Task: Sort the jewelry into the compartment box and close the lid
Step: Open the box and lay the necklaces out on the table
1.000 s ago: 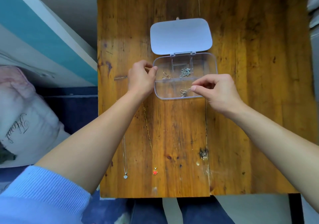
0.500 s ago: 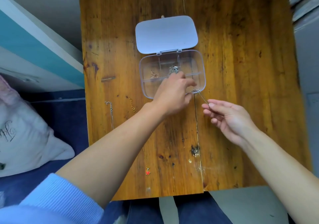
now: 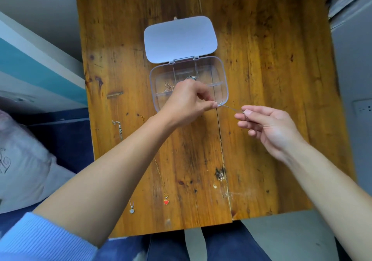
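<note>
A clear compartment box (image 3: 221, 73) lies open on the wooden table (image 3: 261, 79), its white lid (image 3: 180, 38) folded back behind it. Two small chain heaps sit in its far compartments, one rose gold (image 3: 168, 87), one silver (image 3: 191, 77). My left hand (image 3: 187, 103) covers the box's near side and pinches one end of a thin silver chain (image 3: 229, 107). My right hand (image 3: 267, 125), right of the box, pinches the other end, so the chain is stretched between them. A necklace with a red heart pendant (image 3: 166, 202) and one with a silver pendant (image 3: 131, 210) lie near the front edge.
The silver necklace's clasp end (image 3: 118, 125) and the gold one's clasp (image 3: 142, 117) lie left of my left forearm. A pillow (image 3: 24, 160) lies on dark blue bedding to the left. The table's front edge is close to my lap.
My left hand moved from the box's left rim across to its near right corner and took hold of the chain. My right hand drew back to the right, pulling the chain out taut.
</note>
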`<state>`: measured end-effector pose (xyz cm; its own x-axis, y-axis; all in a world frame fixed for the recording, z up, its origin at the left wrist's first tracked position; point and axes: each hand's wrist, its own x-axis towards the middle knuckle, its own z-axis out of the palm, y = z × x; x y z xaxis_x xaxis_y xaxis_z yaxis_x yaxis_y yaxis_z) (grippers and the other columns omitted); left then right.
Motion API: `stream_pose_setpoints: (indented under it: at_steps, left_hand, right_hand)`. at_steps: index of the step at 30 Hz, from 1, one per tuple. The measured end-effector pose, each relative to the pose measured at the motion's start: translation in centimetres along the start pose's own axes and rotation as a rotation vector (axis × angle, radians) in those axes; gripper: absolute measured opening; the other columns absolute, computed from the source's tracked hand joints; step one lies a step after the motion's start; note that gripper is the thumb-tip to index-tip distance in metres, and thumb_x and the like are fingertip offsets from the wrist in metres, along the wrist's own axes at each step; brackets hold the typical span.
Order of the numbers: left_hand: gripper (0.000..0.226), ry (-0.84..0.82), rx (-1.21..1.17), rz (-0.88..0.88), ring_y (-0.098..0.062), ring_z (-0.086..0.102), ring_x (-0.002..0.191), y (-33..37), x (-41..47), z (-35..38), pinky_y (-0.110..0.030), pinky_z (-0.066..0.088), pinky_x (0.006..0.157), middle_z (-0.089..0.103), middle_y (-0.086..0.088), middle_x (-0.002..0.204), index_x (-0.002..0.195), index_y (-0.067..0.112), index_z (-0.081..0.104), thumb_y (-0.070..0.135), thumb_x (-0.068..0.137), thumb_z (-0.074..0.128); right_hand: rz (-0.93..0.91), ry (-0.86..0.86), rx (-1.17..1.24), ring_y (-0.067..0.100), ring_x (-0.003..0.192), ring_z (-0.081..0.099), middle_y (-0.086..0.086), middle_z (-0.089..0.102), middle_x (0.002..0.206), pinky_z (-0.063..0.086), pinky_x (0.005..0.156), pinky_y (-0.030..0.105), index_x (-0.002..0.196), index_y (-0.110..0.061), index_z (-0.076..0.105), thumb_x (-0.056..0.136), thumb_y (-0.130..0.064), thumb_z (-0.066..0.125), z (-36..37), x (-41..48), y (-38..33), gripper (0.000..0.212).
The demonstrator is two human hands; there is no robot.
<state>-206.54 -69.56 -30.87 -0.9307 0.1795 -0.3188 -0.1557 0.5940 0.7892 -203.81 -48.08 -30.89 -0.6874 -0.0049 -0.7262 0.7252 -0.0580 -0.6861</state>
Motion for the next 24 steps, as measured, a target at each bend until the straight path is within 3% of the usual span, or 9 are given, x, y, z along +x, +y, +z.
stream_pose_setpoints:
  at_steps: [5, 10, 14, 18, 24]
  left_hand:
    - [0.014, -0.155, -0.367, -0.183, -0.020, 0.066, 0.066, -0.3, -1.5, -1.9, -0.033, 0.054, 0.067, 0.071, -0.018, 0.074, 0.089, -0.004, 0.068, 0.007, 0.082, 0.073]
    - [0.009, -0.216, -0.108, -0.202, -0.013, 0.061, 0.058, -2.1, -3.2, -3.7, -0.028, 0.055, 0.058, 0.070, -0.011, 0.071, 0.093, 0.005, 0.073, 0.011, 0.087, 0.069]
    - [0.014, -0.210, -0.276, -0.277, -0.011, 0.049, 0.052, -3.6, -5.1, -4.8, -0.019, 0.045, 0.052, 0.059, -0.004, 0.061, 0.091, 0.005, 0.074, 0.017, 0.086, 0.071]
    - [0.015, -0.072, -0.520, -0.400, -0.014, 0.047, 0.052, -4.9, -7.1, -4.9, -0.018, 0.045, 0.051, 0.057, -0.006, 0.059, 0.090, -0.003, 0.073, 0.009, 0.081, 0.073]
    - [0.012, 0.342, -0.658, -0.492, -0.016, 0.063, 0.058, -7.0, -9.5, -4.4, -0.021, 0.057, 0.056, 0.064, -0.014, 0.075, 0.095, -0.005, 0.070, -0.002, 0.084, 0.068]
  right_hand:
    - [-0.131, 0.005, -0.061, 0.010, 0.061, 0.068, 0.003, 0.075, 0.073, 0.044, 0.044, 0.014, 0.098, -0.012, 0.070, 0.093, -0.008, 0.059, 0.8, -0.3, -1.2, 0.013]
    - [-0.268, 0.065, -0.020, 0.009, 0.049, 0.053, -0.006, 0.060, 0.056, 0.037, 0.042, 0.018, 0.095, -0.012, 0.071, 0.089, -0.008, 0.053, 1.0, -0.3, -3.0, 0.019]
    - [-0.268, 0.064, 0.051, 0.010, 0.046, 0.044, -0.007, 0.050, 0.051, 0.032, 0.043, 0.020, 0.097, -0.010, 0.070, 0.087, -0.009, 0.050, 1.0, -0.2, -3.6, 0.022]
    - [-0.229, 0.059, 0.032, 0.010, 0.046, 0.043, -0.007, 0.049, 0.051, 0.030, 0.042, 0.019, 0.094, -0.010, 0.069, 0.087, -0.007, 0.049, 1.8, -0.3, -2.7, 0.022]
    - [-0.155, 0.055, -0.176, 0.008, 0.051, 0.054, -0.003, 0.062, 0.057, 0.036, 0.039, 0.015, 0.091, -0.009, 0.072, 0.089, -0.003, 0.054, 3.4, -1.5, 0.8, 0.019]
